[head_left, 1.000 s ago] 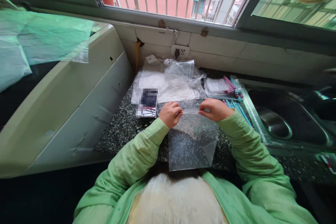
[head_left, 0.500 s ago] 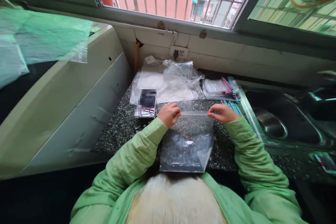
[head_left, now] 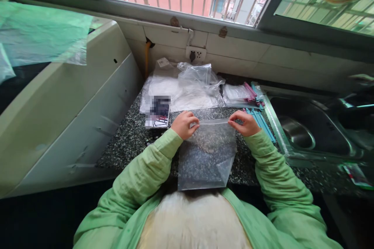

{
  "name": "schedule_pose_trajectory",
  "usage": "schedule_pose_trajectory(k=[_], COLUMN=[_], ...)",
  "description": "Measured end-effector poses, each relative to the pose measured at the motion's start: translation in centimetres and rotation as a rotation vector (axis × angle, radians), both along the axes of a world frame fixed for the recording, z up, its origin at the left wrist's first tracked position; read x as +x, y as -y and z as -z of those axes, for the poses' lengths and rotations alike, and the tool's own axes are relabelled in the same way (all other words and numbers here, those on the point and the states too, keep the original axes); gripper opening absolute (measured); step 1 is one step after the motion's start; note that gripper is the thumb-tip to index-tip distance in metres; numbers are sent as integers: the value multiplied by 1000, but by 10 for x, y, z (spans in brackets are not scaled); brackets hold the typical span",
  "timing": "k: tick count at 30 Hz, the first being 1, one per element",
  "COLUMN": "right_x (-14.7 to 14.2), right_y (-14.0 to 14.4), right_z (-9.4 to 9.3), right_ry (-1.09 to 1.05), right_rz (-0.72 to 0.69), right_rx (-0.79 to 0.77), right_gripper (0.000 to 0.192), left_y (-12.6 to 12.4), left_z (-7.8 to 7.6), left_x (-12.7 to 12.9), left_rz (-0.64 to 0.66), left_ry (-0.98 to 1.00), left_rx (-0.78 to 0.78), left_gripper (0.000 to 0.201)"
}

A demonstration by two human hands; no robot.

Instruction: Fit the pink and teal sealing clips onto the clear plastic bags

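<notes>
A clear zip-lock bag [head_left: 204, 159] lies over the speckled countertop, its lower edge near my body. My left hand [head_left: 186, 124] pinches the top left corner of the bag at the zip strip. At the top right corner, my right hand [head_left: 244, 123] is closed on the same strip with thumb and finger. The strip runs nearly straight between both hands. Just left of my left hand sits a dark-and-white patterned item [head_left: 159, 113], partly blurred out. Several blue sealing clips [head_left: 261, 122] lie beside my right hand.
Behind my hands are clear plastic bags [head_left: 187, 89] in a flat pile. A smaller pack of bags with pink and blue clips [head_left: 241, 92] lies right of it. The metal sink [head_left: 315, 124] borders the right; a large white appliance [head_left: 96, 97] stands left.
The bag's top strip is still held between both hands. The view has shifted slightly, and the bag lies flatter, with its lower right fold looking different.
</notes>
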State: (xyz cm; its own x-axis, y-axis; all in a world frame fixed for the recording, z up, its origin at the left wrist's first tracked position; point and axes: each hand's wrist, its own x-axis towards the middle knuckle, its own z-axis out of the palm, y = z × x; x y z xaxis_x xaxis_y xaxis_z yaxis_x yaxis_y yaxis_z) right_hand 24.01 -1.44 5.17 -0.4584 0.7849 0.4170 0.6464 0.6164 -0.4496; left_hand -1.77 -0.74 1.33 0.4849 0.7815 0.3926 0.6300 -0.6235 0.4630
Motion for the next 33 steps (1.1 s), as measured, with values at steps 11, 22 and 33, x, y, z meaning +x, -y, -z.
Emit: schedule_pose_trajectory(k=[11, 22, 33], right_x=[-4, -1, -4], right_y=[1, -1, 1], right_z=[4, 7, 4], right_ry=[-41, -85, -67], right_rz=[8, -20, -43], right_rx=[47, 115, 180], right_gripper=[14, 7, 8], left_y=[1, 2, 2], left_z=[-4, -3, -2], left_x=[1, 1, 1], left_rz=[20, 38, 53], left_ry=[-25, -35, 16], left_rx=[11, 39, 5], left_gripper=[15, 16, 13])
